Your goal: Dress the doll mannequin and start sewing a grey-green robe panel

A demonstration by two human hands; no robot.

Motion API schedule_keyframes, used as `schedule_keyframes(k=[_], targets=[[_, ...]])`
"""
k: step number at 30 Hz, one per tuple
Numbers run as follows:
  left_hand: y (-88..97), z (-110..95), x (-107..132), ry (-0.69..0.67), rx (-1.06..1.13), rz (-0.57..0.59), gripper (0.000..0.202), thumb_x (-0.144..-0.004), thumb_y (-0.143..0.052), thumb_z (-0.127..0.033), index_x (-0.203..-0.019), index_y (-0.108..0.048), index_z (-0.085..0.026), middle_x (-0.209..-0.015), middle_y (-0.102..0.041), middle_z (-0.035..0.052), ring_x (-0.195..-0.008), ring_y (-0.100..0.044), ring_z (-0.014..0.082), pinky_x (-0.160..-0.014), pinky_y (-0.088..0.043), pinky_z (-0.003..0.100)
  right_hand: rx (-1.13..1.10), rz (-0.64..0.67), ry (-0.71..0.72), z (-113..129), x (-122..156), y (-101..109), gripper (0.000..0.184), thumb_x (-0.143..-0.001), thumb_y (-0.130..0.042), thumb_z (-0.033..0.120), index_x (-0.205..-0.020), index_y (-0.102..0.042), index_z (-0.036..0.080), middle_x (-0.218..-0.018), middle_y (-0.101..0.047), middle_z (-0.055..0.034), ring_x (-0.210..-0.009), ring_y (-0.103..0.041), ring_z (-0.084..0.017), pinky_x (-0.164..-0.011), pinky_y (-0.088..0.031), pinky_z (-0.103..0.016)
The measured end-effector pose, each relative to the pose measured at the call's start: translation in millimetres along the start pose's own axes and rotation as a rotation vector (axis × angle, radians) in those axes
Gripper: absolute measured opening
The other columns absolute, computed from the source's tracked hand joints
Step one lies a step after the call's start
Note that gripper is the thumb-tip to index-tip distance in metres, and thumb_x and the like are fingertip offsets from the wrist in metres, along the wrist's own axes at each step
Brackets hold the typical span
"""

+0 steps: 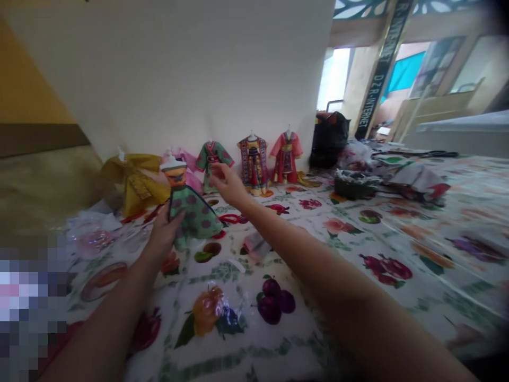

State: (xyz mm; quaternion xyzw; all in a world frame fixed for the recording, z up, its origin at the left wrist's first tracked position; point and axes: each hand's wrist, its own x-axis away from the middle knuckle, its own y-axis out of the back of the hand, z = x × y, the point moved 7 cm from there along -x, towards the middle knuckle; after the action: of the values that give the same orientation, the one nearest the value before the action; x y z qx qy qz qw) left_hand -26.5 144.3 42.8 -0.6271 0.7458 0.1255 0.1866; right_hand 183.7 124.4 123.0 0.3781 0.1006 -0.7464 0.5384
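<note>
My left hand grips the lower part of a miniature green dress with an orange bodice, which stands on a white mannequin form. My right hand is raised just right of the dress, fingers apart, holding nothing. Behind it, against the wall, stand a green miniature outfit, a patterned robe and a pink-red robe. A yellow garment and a pink garment lie left of them.
A floral tablecloth covers the surface, and a red looped item lies near my right hand. Back right are a black bag and a heap of crumpled plastic and fabric. A white wall rises behind the outfits.
</note>
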Motion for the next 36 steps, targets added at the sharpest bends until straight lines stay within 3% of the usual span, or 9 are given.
schedule_keyframes(k=[6, 11, 15, 19, 21, 25, 28, 32, 36], targets=[[-3.8, 2.1, 0.3, 0.08, 0.14, 0.039, 0.047, -0.069, -0.081, -0.033, -0.111, -0.067, -0.021, -0.11, -0.072, 0.0059, -0.1, -0.069, 0.0231, -0.088, -0.057, 0.036, -0.042, 0.064, -0.014, 0.6, -7.0, 10.0, 0.034, -0.085, -0.058, 0.022, -0.118, -0.059, 0.012, -0.111, -0.068, -0.0116, -0.105, -0.065, -0.022, -0.096, -0.051, -0.039], [-2.4, 8.7, -2.7, 0.121, 0.189, 0.004, 0.048, -0.062, -0.084, -0.033, -0.107, -0.07, -0.021, -0.101, -0.073, 0.0029, -0.082, -0.068, 0.0173, -0.073, -0.057, 0.027, -0.019, 0.154, 0.003, 14.3, -3.6, 14.9, 0.031, -0.086, -0.061, 0.024, -0.115, -0.061, 0.013, -0.113, -0.069, -0.012, -0.104, -0.065, -0.021, -0.094, -0.051, -0.038], [3.4, 13.4, -8.0, 0.105, 0.215, -0.007, 0.046, -0.061, -0.085, -0.031, -0.104, -0.072, -0.021, -0.101, -0.073, 0.0017, -0.083, -0.067, 0.0164, -0.074, -0.056, 0.026, 0.15, 0.417, 0.045, 23.2, 19.9, 30.8, 0.026, -0.088, -0.061, 0.026, -0.111, -0.064, 0.015, -0.112, -0.07, -0.0098, -0.102, -0.065, -0.02, -0.092, -0.052, -0.038], [10.8, 10.4, -11.9, 0.097, 0.231, -0.028, 0.049, -0.058, -0.086, -0.025, -0.104, -0.071, -0.016, -0.097, -0.072, 0.003, -0.081, -0.064, 0.0172, -0.075, -0.053, 0.029, 0.325, 0.841, -0.076, 11.8, 67.0, 56.7, 0.032, -0.089, -0.061, 0.024, -0.12, -0.063, 0.018, -0.116, -0.069, -0.0105, -0.1, -0.067, -0.021, -0.084, -0.054, -0.035], [12.6, 5.9, -11.7, 0.099, 0.245, -0.029, 0.05, -0.059, -0.085, -0.023, -0.106, -0.07, -0.014, -0.095, -0.072, 0.0037, -0.079, -0.063, 0.0177, -0.074, -0.052, 0.03, 0.442, 0.942, -0.106, 3.9, 89.3, 71.6, 0.031, -0.086, -0.063, 0.022, -0.117, -0.065, 0.019, -0.116, -0.069, -0.0103, -0.101, -0.066, -0.023, -0.086, -0.052, -0.036], [15.9, -6.2, -9.1, 0.055, 0.245, -0.041, 0.043, -0.064, -0.081, -0.019, -0.105, -0.069, -0.013, -0.093, -0.07, 0.0021, -0.08, -0.061, 0.0163, -0.075, -0.049, 0.029, 0.617, 0.937, -0.089, -14.4, 119.9, 83.4, 0.039, -0.083, -0.064, 0.02, -0.123, -0.064, 0.02, -0.123, -0.065, -0.0125, -0.107, -0.062, -0.026, -0.091, -0.048, -0.039], [16.4, -13.1, -7.4, 0.023, 0.216, -0.039, 0.039, -0.067, -0.076, -0.015, -0.105, -0.069, -0.012, -0.091, -0.069, 0.0017, -0.081, -0.059, 0.0157, -0.076, -0.045, 0.028, 0.622, 0.874, -0.012, -24.9, 131.6, 78.0, 0.025, -0.081, -0.062, 0.016, -0.105, -0.068, 0.016, -0.109, -0.066, -0.0124, -0.097, -0.062, -0.023, -0.087, -0.047, -0.036], [14.4, -19.1, -6.6, -0.004, 0.186, -0.033, 0.037, -0.07, -0.072, -0.015, -0.106, -0.067, -0.013, -0.09, -0.068, 0.0013, -0.081, -0.058, 0.0157, -0.074, -0.043, 0.028, 0.593, 0.688, 0.027, -31.6, 127.2, 84.8, 0.016, -0.083, -0.055, 0.017, -0.096, -0.064, 0.016, -0.097, -0.065, -0.0095, -0.087, -0.06, -0.021, -0.081, -0.044, -0.034], [12.0, -24.5, -7.0, -0.039, 0.144, -0.036, 0.037, -0.072, -0.067, -0.014, -0.109, -0.065, -0.012, -0.093, -0.067, 0.0023, -0.081, -0.057, 0.0148, -0.072, -0.041, 0.027, 0.479, 0.395, 0.012, -26.5, 113.1, 112.1, 0.009, -0.087, -0.053, 0.026, -0.091, -0.057, 0.019, -0.085, -0.061, -0.0037, -0.075, -0.054, -0.018, -0.07, -0.04, -0.031]])
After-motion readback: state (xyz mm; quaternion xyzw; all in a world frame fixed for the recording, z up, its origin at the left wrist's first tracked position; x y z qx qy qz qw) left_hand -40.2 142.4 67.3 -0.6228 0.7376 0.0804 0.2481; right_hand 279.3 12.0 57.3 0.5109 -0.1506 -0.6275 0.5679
